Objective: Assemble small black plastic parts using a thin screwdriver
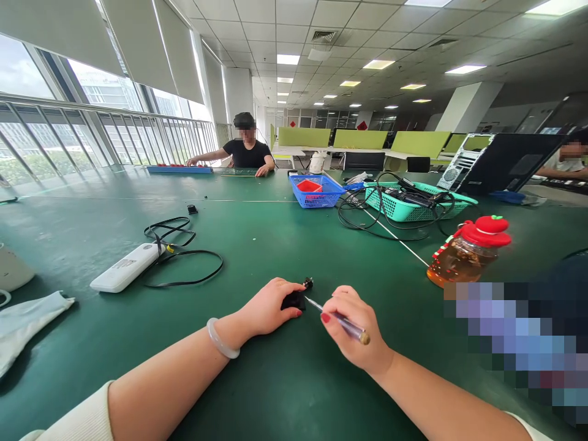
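Note:
My left hand [271, 304] rests on the green table [257, 245] and pinches a small black part [297, 296] against the surface. My right hand [356, 327] grips a thin screwdriver [337, 320] like a pen, its metal tip touching the black part. Both hands meet near the table's front middle. A pale bangle sits on my left wrist. Most of the black part is hidden under my left fingers.
A white power bank [126, 267] with a looped black cable [184, 257] lies to the left. A bottle with a red lid [466, 251] lies at right. A blue basket [316, 191] and a teal basket [413, 205] stand farther back. A person sits at the far end.

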Available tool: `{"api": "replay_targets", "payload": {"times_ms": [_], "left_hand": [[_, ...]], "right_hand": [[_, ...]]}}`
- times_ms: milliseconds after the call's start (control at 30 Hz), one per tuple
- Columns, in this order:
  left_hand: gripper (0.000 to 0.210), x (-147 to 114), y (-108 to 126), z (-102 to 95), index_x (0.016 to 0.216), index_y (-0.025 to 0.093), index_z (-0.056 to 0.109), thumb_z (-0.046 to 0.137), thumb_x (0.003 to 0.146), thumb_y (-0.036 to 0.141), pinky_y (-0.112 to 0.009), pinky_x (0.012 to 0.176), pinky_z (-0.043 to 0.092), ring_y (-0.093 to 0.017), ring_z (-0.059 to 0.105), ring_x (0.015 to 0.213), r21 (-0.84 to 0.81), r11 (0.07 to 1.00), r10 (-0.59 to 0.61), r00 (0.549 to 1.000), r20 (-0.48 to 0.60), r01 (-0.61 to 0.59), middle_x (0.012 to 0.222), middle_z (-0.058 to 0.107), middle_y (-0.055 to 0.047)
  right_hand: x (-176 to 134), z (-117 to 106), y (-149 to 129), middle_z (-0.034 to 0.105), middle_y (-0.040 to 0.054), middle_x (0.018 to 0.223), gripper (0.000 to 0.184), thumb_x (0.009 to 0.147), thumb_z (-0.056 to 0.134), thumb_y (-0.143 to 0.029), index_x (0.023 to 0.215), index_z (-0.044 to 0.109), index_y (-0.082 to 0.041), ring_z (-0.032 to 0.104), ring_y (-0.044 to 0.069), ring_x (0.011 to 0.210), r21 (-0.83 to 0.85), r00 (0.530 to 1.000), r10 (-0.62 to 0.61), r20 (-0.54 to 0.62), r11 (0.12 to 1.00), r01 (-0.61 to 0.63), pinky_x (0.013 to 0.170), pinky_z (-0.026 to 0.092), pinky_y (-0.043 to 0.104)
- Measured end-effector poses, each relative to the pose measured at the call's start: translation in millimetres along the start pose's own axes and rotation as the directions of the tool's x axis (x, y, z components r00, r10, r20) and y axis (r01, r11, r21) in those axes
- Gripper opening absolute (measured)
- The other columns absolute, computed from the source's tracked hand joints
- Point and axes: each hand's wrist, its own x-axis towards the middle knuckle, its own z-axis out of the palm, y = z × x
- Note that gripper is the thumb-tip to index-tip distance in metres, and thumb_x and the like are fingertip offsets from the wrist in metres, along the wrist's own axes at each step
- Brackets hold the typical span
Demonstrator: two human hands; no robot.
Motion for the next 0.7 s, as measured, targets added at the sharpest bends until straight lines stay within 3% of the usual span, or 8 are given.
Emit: {"api": "replay_targets", "payload": {"times_ms": [67,167,300,433,567,633,700], "left_hand": [[0.047,0.2,0.7,0.0,0.125,0.025,0.059,0.071,0.079,0.024,-0.042,0.100,0.046,-0.024,0.060,0.110,0.000,1.000,0.005,1.000,-0.006,-0.005,0.117,0.069,-0.006],[0.045,0.6,1.1,0.3,0.122,0.025,0.062,0.071,0.079,0.024,-0.041,0.099,0.047,-0.024,0.060,0.109,0.004,1.000,0.006,1.000,-0.012,-0.006,0.115,0.069,-0.006],[0.044,1.0,1.6,0.1,0.122,0.024,0.062,0.072,0.079,0.023,-0.039,0.098,0.047,-0.023,0.061,0.107,0.008,1.000,0.005,1.000,-0.002,-0.005,0.113,0.070,-0.006],[0.042,0.6,2.7,-1.4,0.121,0.025,0.063,0.070,0.080,0.026,-0.039,0.097,0.047,-0.023,0.061,0.105,0.009,1.000,0.012,1.000,-0.007,-0.012,0.111,0.071,-0.005],[0.042,0.5,2.2,-2.1,0.122,0.025,0.063,0.070,0.081,0.030,-0.039,0.096,0.047,-0.023,0.060,0.104,0.006,1.000,0.012,1.000,0.001,-0.012,0.110,0.071,-0.005],[0.043,0.7,1.4,-1.9,0.122,0.026,0.063,0.070,0.080,0.030,-0.039,0.095,0.048,-0.023,0.060,0.104,0.006,1.000,0.004,1.000,0.008,-0.004,0.109,0.071,-0.005],[0.044,1.0,0.7,-1.6,0.121,0.026,0.063,0.072,0.078,0.027,-0.038,0.095,0.048,-0.023,0.060,0.104,0.008,1.000,-0.005,1.000,0.015,0.005,0.109,0.071,-0.004]], "right_hand": [[-1.0,2.8,-5.5,0.049,-0.0034,0.057,0.026,0.093,0.048,-0.029,0.068,0.051,-0.021,0.041,0.012,0.053,-0.089,0.986,-0.152,0.071,0.983,0.158,0.074,0.041,0.033],[-2.6,8.3,-6.3,0.049,-0.0032,0.058,0.024,0.091,0.052,-0.028,0.069,0.054,-0.020,0.041,0.012,0.055,-0.222,0.951,-0.283,0.126,0.926,0.305,0.080,0.041,0.035],[-3.0,10.9,-3.7,0.049,-0.0034,0.059,0.022,0.089,0.053,-0.022,0.068,0.054,-0.020,0.040,0.011,0.056,-0.258,0.948,-0.288,0.133,0.914,0.314,0.082,0.040,0.035],[-0.9,7.9,-4.0,0.050,-0.0032,0.057,0.027,0.092,0.048,-0.023,0.066,0.051,-0.020,0.041,0.011,0.055,-0.133,0.980,-0.101,0.173,0.983,0.125,0.072,0.041,0.030],[1.2,6.4,-1.1,0.047,-0.0021,0.055,0.036,0.096,0.044,-0.030,0.061,0.046,-0.020,0.043,0.012,0.057,0.008,0.975,0.128,0.183,0.991,-0.132,0.061,0.039,0.027],[2.1,7.6,5.2,0.043,-0.0021,0.055,0.042,0.096,0.043,-0.039,0.059,0.044,-0.020,0.041,0.012,0.055,0.093,0.944,0.283,0.171,0.949,-0.301,0.054,0.036,0.025],[2.9,9.9,15.1,0.038,-0.0030,0.054,0.045,0.094,0.044,-0.048,0.058,0.043,-0.020,0.037,0.011,0.051,0.209,0.876,0.455,0.159,0.852,-0.480,0.048,0.031,0.024]]}}
